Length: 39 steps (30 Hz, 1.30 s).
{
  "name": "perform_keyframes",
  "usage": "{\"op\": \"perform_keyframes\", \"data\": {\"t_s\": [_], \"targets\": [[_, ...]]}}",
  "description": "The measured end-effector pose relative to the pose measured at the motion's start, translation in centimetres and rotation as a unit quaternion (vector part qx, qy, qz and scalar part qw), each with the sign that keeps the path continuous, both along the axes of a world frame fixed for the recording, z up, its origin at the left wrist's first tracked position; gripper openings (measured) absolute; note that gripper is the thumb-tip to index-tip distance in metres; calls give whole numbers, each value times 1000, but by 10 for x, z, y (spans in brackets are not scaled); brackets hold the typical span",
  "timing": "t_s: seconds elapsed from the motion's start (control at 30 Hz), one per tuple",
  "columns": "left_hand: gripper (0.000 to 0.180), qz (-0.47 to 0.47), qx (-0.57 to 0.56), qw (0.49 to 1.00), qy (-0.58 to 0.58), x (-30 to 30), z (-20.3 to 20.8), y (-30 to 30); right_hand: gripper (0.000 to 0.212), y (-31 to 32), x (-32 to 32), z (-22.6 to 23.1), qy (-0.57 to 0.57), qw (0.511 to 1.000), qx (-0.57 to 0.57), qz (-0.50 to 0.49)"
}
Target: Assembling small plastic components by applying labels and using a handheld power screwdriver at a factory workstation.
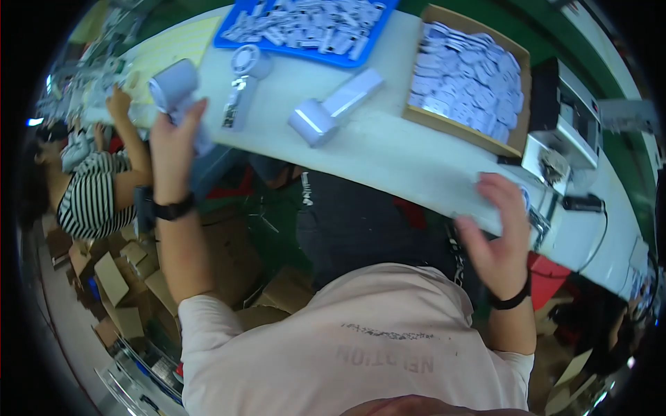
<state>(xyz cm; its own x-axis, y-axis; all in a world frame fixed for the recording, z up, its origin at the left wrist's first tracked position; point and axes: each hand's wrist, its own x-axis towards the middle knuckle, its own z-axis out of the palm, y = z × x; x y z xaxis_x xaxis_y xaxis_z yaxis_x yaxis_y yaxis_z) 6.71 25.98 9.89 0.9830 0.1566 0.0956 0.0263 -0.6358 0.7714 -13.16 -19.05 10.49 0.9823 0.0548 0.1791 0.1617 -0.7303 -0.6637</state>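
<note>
My count: two hands (505, 255), two dark wristbands (511, 300), three white handheld housings (333, 108) clearly visible, one blue tray (295, 56), one tabletop carton (458, 132); heaped parts (465, 83) uncountable.

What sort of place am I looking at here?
Probably an assembly workshop: a blue tray and a cardboard box hold many small whitish parts, and another person sits or stands nearby.

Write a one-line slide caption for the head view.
Left hand gripping a white device, right hand open near the table, with a blue tray and cardboard box of parts beyond.
</note>
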Motion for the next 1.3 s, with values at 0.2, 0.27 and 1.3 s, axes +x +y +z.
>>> {"op": "perform_keyframes", "data": {"t_s": [0.2, 0.27, 1.3], "targets": [[49, -131, 130, 977, 104, 93, -72, 95, 45, -85, -40, 8, 41, 979, -109, -168], [50, -127, 180, 965, 142, 105, -80, 116, 45, -102, -46, 6, 48, 970, -150, -186], [28, -371, 317, 870, -70, 134, -48, -173, 44, -45, -13, -38, -8, 998, -45, -34]]}}
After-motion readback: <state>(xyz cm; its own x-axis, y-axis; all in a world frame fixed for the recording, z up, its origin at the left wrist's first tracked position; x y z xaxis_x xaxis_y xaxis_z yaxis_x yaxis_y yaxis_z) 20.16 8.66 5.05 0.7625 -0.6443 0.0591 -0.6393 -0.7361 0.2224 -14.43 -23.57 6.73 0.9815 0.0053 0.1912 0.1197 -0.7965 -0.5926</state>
